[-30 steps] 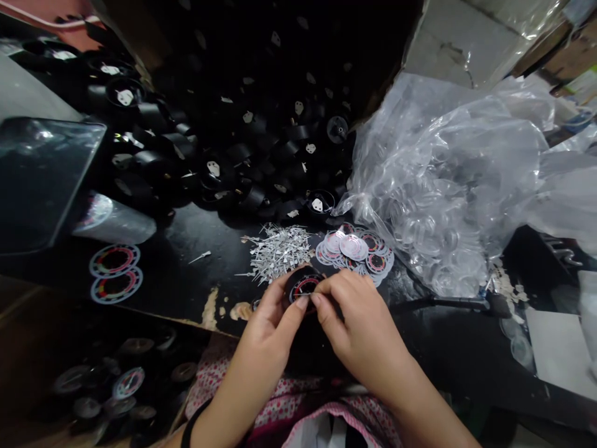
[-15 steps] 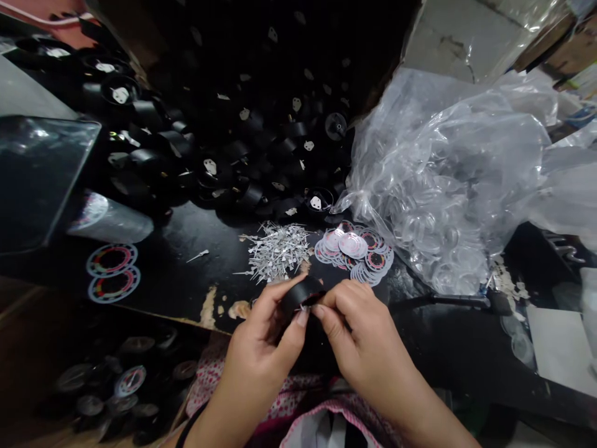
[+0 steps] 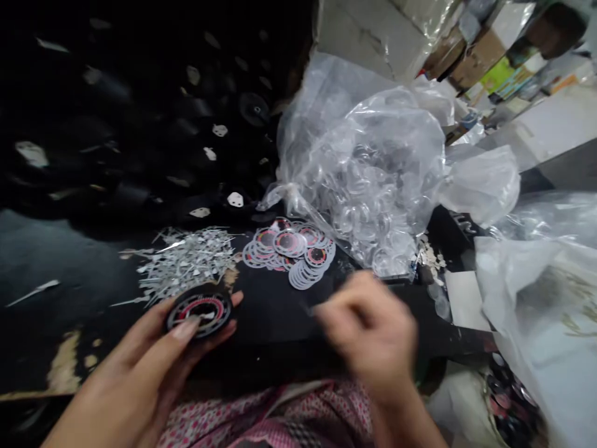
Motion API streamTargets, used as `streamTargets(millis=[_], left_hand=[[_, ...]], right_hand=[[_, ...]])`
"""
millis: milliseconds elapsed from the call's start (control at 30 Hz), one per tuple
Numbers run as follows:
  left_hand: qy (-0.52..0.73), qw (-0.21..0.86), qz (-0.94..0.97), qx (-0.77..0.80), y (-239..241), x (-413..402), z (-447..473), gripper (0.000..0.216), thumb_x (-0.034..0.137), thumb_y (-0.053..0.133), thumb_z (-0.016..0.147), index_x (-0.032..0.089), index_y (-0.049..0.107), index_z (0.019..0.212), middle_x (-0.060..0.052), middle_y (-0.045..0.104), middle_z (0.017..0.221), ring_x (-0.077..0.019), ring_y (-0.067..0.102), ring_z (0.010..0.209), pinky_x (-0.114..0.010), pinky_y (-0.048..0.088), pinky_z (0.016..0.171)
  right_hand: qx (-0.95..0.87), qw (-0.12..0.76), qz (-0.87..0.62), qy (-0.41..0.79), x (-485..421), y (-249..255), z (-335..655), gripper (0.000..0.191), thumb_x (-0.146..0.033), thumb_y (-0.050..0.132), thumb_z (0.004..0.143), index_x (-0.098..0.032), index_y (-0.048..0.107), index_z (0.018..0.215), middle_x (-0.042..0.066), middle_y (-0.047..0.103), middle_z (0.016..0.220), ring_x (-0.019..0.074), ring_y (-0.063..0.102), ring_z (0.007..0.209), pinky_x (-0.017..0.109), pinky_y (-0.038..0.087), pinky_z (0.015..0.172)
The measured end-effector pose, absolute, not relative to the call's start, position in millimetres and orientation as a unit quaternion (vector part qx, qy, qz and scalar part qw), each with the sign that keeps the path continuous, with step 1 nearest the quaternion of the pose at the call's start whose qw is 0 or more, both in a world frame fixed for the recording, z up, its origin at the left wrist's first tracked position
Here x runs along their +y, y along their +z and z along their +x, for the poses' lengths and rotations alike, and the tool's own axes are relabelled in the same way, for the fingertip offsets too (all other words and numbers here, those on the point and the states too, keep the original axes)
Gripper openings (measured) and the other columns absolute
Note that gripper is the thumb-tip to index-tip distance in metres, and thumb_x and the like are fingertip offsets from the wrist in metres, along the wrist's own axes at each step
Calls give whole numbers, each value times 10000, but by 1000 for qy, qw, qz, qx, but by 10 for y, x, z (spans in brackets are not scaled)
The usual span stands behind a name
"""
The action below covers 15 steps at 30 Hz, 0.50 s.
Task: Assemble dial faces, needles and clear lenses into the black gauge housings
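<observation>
My left hand (image 3: 140, 367) is closed around a round black gauge (image 3: 199, 314), its dial tilted up toward me. A red and white scale rings the dial, and my left thumb presses on a pale needle at its middle. To the right of it, apart from the gauge, my right hand (image 3: 368, 336) is blurred, with its fingers curled together. Whatever is at its fingertips is too smeared to make out. A heap of white needles (image 3: 186, 264) lies just beyond my left hand. Printed dial discs (image 3: 290, 242) are piled beyond and between the hands.
Black housings with white pieces (image 3: 236, 199) fill the dark area at the back left. A clear plastic bag (image 3: 368, 168) of transparent round covers stands back right. One loose needle (image 3: 35, 292) lies at left; a white card (image 3: 466, 300) and another plastic bag (image 3: 541, 311) are at right.
The view has swung right. Both hands were together at the black gauge; now my right hand has come away to the right, and the gauge's dial face is turned up in my left hand.
</observation>
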<state>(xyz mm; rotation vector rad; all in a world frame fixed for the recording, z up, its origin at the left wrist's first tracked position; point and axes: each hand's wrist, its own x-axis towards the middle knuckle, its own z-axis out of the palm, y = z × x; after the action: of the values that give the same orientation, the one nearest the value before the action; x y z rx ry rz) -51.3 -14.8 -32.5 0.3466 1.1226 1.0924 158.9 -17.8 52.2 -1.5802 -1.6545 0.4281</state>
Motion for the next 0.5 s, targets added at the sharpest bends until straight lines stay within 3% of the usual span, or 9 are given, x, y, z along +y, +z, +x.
streamTargets(millis=[67, 100, 200, 333, 400, 500], left_hand=[[465, 707, 131, 515, -220, -98, -435, 234, 392, 780, 796, 249, 795, 982, -28, 803, 1127, -306, 736, 1086, -292, 663, 797], [444, 736, 113, 499, -176, -85, -390, 257, 415, 780, 790, 222, 801, 959, -67, 801, 1127, -327, 736, 1078, -337, 667, 808], [374, 821, 44, 429, -125, -87, -262, 312, 440, 674, 893, 166, 799, 975, -141, 799, 1086, -315, 752, 1022, -428, 630, 913], [362, 836, 9, 411, -167, -124, -181, 241, 359, 622, 954, 183, 777, 1008, -131, 801, 1071, -270, 758, 1021, -416, 587, 975], [366, 834, 10, 413, -181, -126, -174, 198, 340, 654, 938, 196, 770, 1009, -118, 802, 1077, -269, 760, 1022, -413, 586, 968], [372, 836, 10, 403, -181, -114, -170, 181, 334, 688, 918, 202, 767, 1015, -98, 801, 1090, -257, 765, 1001, -397, 591, 950]], right_hand=[[-488, 528, -694, -43, -236, 500, 1953, 189, -259, 544, 977, -242, 653, 823, -10, 638, 774, 145, 587, 717, 294, 447, 716], [-441, 540, -713, -65, -236, 445, 2121, 111, -241, 568, 944, -230, 674, 914, 12, 665, 859, 160, 610, 790, 311, 457, 763], [-403, 532, -744, 44, -163, 196, 2401, 131, -232, 566, 866, -175, 676, 909, 33, 661, 840, 186, 633, 825, 339, 474, 782], [-410, 596, -671, 161, -91, 93, 2134, 126, -100, 543, 785, -204, 609, 760, -41, 556, 687, 107, 504, 584, 281, 444, 628], [-448, 620, -597, 242, -72, 179, 1850, 176, -70, 504, 792, -222, 567, 727, -47, 527, 679, 99, 474, 548, 271, 445, 588], [-523, 567, -523, 363, -21, 320, 1466, 205, -112, 440, 853, -237, 560, 744, -22, 531, 684, 125, 524, 586, 288, 486, 575]])
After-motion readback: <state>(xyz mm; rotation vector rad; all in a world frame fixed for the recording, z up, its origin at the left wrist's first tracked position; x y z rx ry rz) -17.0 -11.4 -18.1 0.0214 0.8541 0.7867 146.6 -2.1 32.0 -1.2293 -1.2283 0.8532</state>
